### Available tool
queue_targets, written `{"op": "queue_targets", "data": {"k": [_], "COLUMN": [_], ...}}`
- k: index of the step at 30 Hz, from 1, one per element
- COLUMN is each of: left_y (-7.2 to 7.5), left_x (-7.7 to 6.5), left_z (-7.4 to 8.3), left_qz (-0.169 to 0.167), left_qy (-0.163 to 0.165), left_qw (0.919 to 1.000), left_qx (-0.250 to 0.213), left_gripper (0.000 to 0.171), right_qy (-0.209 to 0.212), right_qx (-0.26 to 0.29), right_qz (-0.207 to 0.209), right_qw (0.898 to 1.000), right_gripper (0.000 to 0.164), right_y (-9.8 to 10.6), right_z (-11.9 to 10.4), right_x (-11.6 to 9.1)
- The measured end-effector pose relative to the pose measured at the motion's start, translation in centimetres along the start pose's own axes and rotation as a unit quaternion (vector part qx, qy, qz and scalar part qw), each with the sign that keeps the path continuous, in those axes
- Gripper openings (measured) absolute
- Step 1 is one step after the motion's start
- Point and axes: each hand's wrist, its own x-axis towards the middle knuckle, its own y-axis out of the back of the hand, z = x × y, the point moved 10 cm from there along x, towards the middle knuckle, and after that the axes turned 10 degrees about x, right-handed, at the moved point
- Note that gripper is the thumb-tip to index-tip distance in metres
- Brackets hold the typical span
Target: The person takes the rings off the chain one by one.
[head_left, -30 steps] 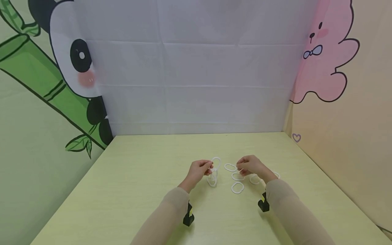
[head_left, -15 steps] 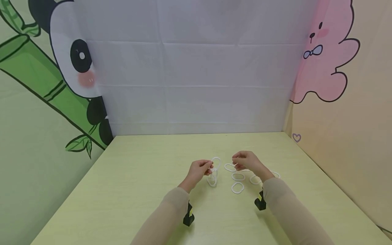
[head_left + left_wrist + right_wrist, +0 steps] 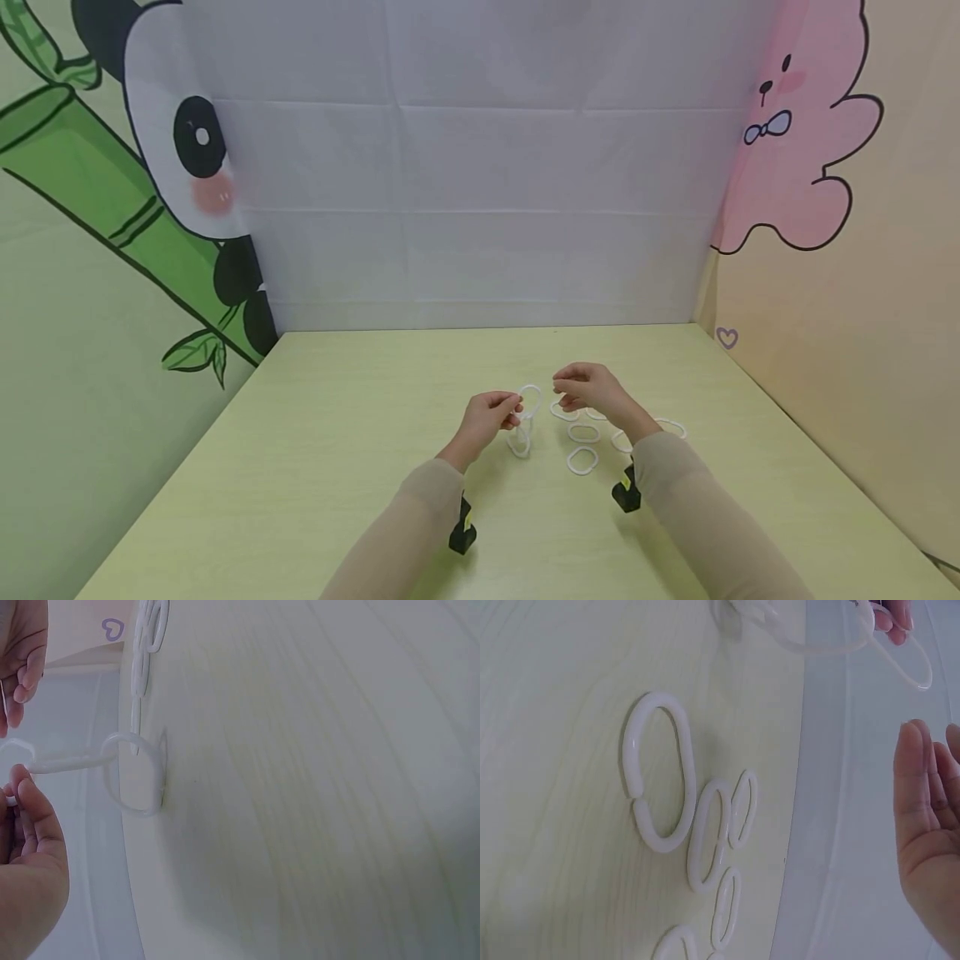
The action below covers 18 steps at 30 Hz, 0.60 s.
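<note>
My left hand [image 3: 491, 414] pinches a short chain of linked white plastic split rings [image 3: 538, 402] between thumb and fingers. The chain hangs down toward the table, and its lowest ring [image 3: 106, 774] shows in the left wrist view. To the right, my right hand [image 3: 592, 392] hovers over loose white rings with relaxed fingers and nothing visible in them. The right wrist view has that hand [image 3: 930, 825] at its right edge, apart from the chain. Among the loose oval rings, the nearest one [image 3: 632, 750] has a narrow gap in its side.
Several more loose rings lie on the pale wood table [image 3: 360, 467], including one in front [image 3: 581, 473] and one behind the right wrist [image 3: 684, 429]. A white sheet [image 3: 480, 208] hangs at the table's back edge. Each wrist wears a small black camera [image 3: 626, 496].
My right hand has moved left and slightly away from me over the loose rings, coming closer to the left hand. The left hand and the chain have stayed in place.
</note>
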Motion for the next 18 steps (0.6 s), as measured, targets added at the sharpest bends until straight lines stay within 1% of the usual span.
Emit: {"op": "queue_targets", "data": {"k": [3,6,14,18], "left_y": [0.0,0.0,-0.1,-0.2], "left_x": [0.0,-0.1,0.0,0.1], "left_z": [0.0,0.1,0.1,0.2], "left_qz": [0.002,0.001,-0.005,-0.007], "left_qy": [0.003,-0.001,-0.004,-0.006], "left_qw": [1.0000,1.0000,1.0000,1.0000], "left_qx": [-0.002,-0.003,-0.003,-0.003], "left_gripper": [0.025,0.025,0.027,0.028], "right_qy": [0.010,0.015,0.005,0.008], "right_qx": [-0.001,0.000,0.004,0.004], "right_qz": [-0.011,-0.022,-0.037,-0.039], "right_qw": [1.000,1.000,0.999,0.999], "right_gripper": [0.023,0.024,0.032,0.029], "right_y": [-0.5,-1.0,-2.2,-2.5], "right_z": [-0.3,-0.5,-0.3,-0.4], "right_x": [0.0,0.1,0.2,0.2]}}
